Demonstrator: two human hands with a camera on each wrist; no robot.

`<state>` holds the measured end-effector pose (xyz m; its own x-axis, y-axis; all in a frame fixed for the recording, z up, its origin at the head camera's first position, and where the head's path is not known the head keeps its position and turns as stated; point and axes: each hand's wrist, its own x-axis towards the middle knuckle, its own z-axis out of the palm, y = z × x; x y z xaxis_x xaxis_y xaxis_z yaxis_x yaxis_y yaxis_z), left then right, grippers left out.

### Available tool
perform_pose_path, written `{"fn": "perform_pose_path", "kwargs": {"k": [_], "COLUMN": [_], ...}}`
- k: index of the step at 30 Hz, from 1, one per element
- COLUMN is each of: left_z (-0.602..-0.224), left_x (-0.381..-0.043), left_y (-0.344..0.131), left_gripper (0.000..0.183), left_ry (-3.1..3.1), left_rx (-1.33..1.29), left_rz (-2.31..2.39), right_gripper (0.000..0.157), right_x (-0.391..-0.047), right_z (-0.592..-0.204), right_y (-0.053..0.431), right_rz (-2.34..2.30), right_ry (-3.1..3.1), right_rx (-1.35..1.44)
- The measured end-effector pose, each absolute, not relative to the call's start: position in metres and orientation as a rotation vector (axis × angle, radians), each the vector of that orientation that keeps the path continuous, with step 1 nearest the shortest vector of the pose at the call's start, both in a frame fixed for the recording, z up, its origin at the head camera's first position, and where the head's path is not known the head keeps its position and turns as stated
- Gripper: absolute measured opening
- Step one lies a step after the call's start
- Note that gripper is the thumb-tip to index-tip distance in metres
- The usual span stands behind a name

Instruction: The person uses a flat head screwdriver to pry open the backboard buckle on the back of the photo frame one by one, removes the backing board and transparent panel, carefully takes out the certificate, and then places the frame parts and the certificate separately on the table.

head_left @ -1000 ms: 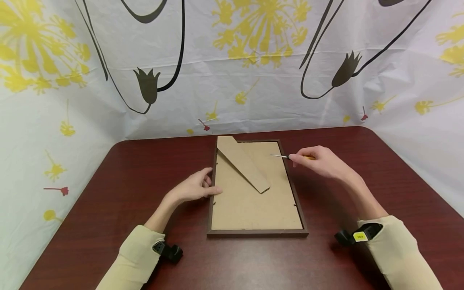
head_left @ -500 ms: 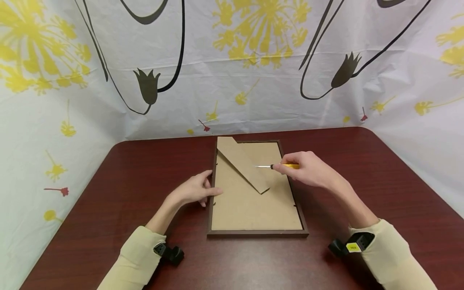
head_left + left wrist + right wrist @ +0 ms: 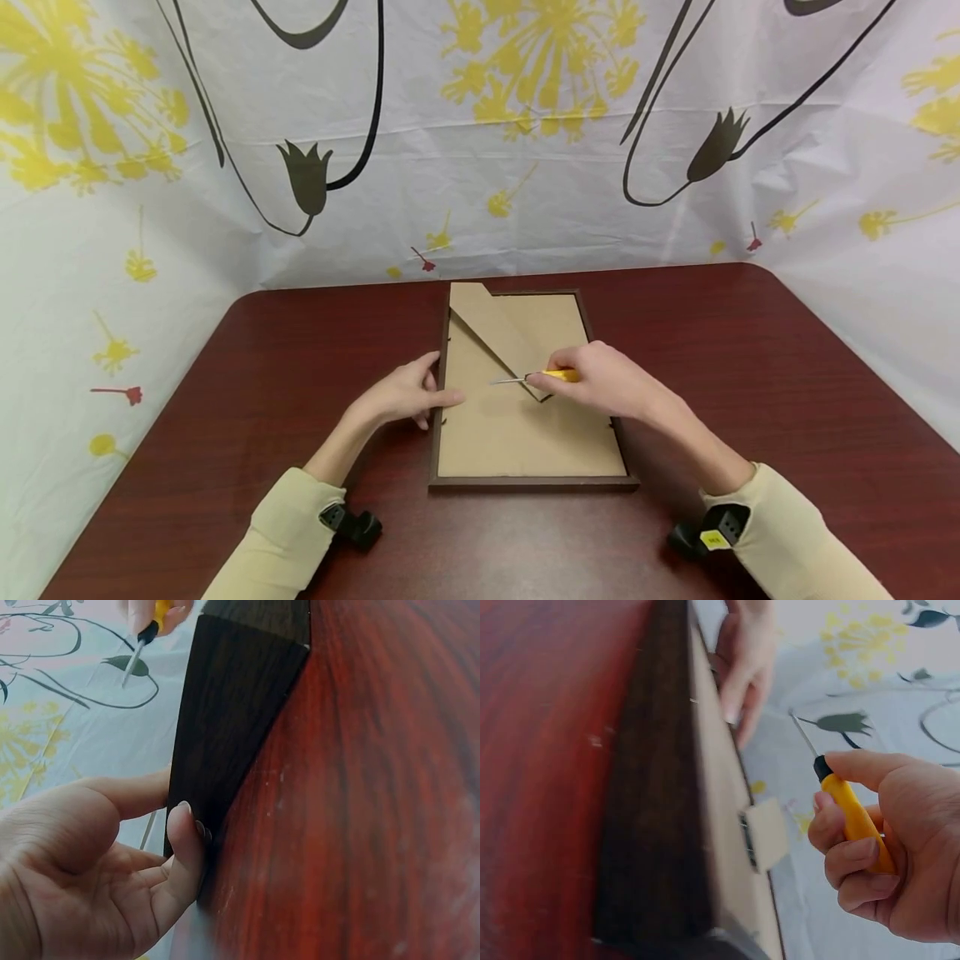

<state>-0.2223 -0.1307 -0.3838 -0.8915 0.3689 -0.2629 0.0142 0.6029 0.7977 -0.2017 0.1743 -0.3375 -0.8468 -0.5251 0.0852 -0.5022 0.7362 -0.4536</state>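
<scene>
A picture frame (image 3: 534,483) lies face down, its tan backing board (image 3: 517,446) upward and a cardboard easel stand (image 3: 491,321) slanting across it. My left hand (image 3: 405,390) holds the frame's left side, thumb over the edge onto the board; in the left wrist view its fingers press the dark outer side (image 3: 232,705). My right hand (image 3: 611,383) grips a small screwdriver (image 3: 855,825) by its yellow handle, the thin metal shaft pointing left. In the head view the screwdriver overlaps the stand's lower end, its tip above the board. The right wrist view shows the tool raised over the frame.
Small dark tabs (image 3: 611,426) sit along the frame's inner edges. The dark red wooden table (image 3: 337,333) extends around the frame. A white patterned cloth (image 3: 480,208) hangs behind it and at both sides.
My right hand has carried the screwdriver leftward and toward me, from beyond the frame's right edge to over the stand's lower end. My left hand has stayed at the frame's left side.
</scene>
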Motion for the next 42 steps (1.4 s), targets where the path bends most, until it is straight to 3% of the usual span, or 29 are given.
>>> {"fn": "perform_pose_path", "kwargs": {"k": [10,17,42], "left_z": [-0.382,-0.382,-0.382], "left_x": [-0.22,-0.22,-0.221], "left_y": [-0.131,-0.131,-0.132], "left_gripper": [0.098,0.099,0.099], "left_ry": [2.417,2.405,2.396], "left_rx": [0.312,0.31,0.296], "left_rz": [1.169,1.182,1.191], "right_gripper": [0.048,0.038,0.029], "right_x": [-0.201,-0.202,-0.201], "right_z": [-0.353,-0.357,-0.364], "right_y": [0.153,0.138,0.122], "right_rz": [-0.534,-0.509,-0.604], "right_ry": [2.897,2.878,2.873], "right_rx": [-1.046,-1.112,-1.166]}}
